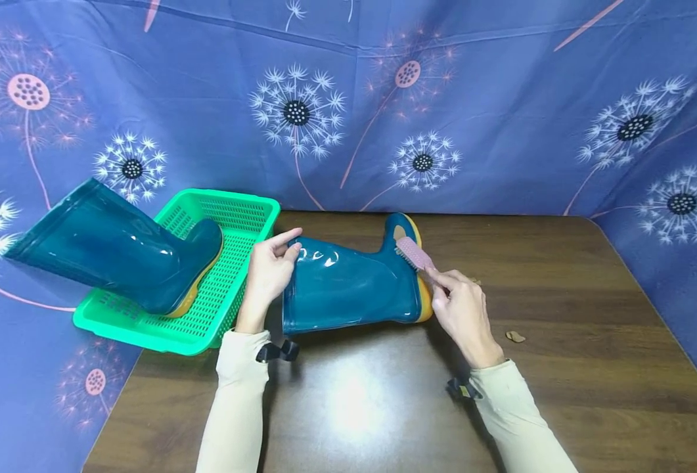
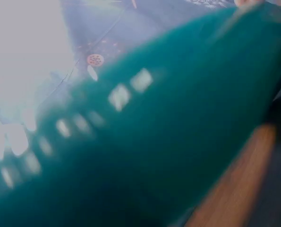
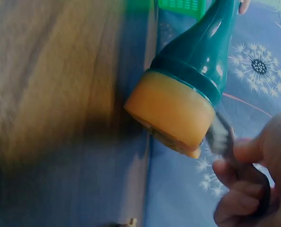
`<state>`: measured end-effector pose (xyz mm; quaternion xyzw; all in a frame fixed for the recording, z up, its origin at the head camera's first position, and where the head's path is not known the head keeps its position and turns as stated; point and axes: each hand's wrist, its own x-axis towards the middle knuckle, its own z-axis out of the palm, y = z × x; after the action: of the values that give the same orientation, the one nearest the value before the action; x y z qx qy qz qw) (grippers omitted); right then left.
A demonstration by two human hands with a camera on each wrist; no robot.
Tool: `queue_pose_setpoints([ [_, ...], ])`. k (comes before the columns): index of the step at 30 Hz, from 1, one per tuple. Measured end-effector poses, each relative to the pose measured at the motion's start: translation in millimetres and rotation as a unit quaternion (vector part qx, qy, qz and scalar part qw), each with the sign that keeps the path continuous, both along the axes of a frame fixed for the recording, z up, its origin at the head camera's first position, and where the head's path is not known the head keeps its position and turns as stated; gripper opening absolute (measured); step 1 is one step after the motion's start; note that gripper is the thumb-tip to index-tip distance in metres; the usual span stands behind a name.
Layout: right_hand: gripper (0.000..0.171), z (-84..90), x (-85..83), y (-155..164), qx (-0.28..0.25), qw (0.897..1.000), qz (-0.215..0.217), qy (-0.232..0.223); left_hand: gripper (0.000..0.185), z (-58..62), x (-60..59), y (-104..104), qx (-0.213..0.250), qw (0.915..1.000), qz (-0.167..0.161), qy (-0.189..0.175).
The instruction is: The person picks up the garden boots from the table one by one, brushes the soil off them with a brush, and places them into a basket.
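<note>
One boot (image 1: 348, 286) lies on its side on the table (image 1: 561, 368); the left hand (image 1: 268, 272) grips its top rim, while the right hand (image 1: 463, 312) pinches a pink brush (image 1: 414, 253) against its sole.

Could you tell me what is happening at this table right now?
A person is scrubbing a teal rubber boot that lies on its side on the wooden table. The left hand steadies the boot's open top, while the right hand holds a pink brush against the boot near its yellow sole. A second teal boot rests in a green basket at the left.
</note>
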<state>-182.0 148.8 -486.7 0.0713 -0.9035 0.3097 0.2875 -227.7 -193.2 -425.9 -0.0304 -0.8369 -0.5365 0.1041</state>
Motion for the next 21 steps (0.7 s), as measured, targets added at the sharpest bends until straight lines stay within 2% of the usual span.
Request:
queue_pose_setpoints([
  [2, 0.031, 0.8, -0.1, 1, -0.005, 1.0, -0.012, 0.016, 0.035, -0.4, -0.3, 0, 0.002, 1.0, -0.001, 0.002],
  [4, 0.031, 1.9, -0.3, 1, -0.007, 1.0, -0.004, 0.023, 0.035, -0.6, -0.9, 0, -0.001, 1.0, 0.0, 0.001],
  [8, 0.028, 4.9, -1.4, 2, 0.002, 0.998, 0.059, -0.011, 0.034, -0.1, -0.9, 1, -0.007, 0.9999, 0.007, 0.0],
  [10, 0.027, 6.5, -1.9, 6, 0.006, 0.998, 0.064, -0.027, 0.034, -0.4, -1.1, 3, -0.008, 0.9999, 0.008, 0.001],
  [15, 0.028, 8.4, -3.0, 14, -0.003, 1.0, -0.024, -0.009, 0.035, -2.0, -2.5, 5, -0.007, 1.0, -0.001, 0.001],
  [17, 0.028, 8.9, -3.5, 14, -0.012, 0.999, -0.034, -0.003, 0.035, -2.3, -2.6, 5, -0.009, 0.9999, 0.003, 0.0],
  [19, 0.028, 9.7, -4.4, 12, -0.013, 1.0, -0.011, -0.009, 0.034, -2.4, -2.5, 3, -0.015, 0.9998, 0.012, 0.001],
  [21, 0.029, 11.0, -5.8, 10, 0.001, 0.999, 0.03, -0.028, 0.033, -2.5, -2.6, 2, -0.017, 0.9997, 0.018, 0.003],
])
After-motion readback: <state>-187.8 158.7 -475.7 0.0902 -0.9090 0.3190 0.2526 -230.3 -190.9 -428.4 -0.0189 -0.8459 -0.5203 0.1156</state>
